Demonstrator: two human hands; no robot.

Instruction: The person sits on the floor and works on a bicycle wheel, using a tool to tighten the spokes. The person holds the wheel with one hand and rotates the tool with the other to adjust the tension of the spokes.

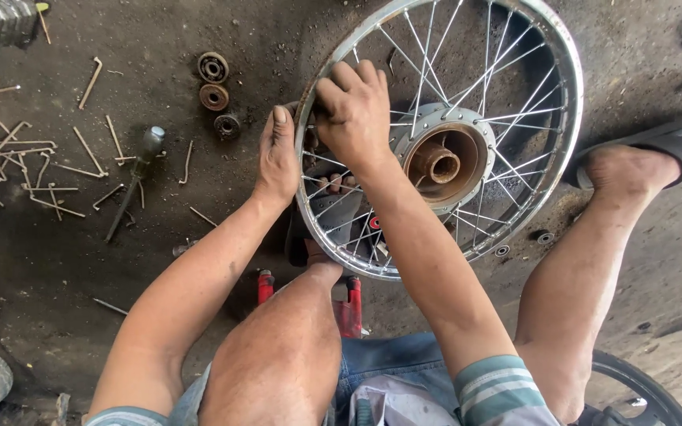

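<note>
Bare knees and forearms fill the bottom of the view, and both arms reach up to a spoked wheel (440,134) lying flat on the dark, oily floor (159,237). At the rim's nine o'clock edge the left hand (278,158) presses flat against the outside of the chrome, fingers together and straight, gripping nothing. Just beside it the right hand (354,114) curls over the rim at about ten o'clock, fingers closed down on the rim and the spokes there; what lies under the palm is hidden. Inside the rim, the rusty hub (444,162) sits at the centre. A sandalled foot (333,213) shows through the spokes at seven o'clock, another foot (633,170) rests just outside at three o'clock. Beyond the left hand, three round bearings (215,95) lie near ten o'clock, a screwdriver (134,181) farther out at nine, and loose spokes (33,170) scatter well apart beyond it.
</note>
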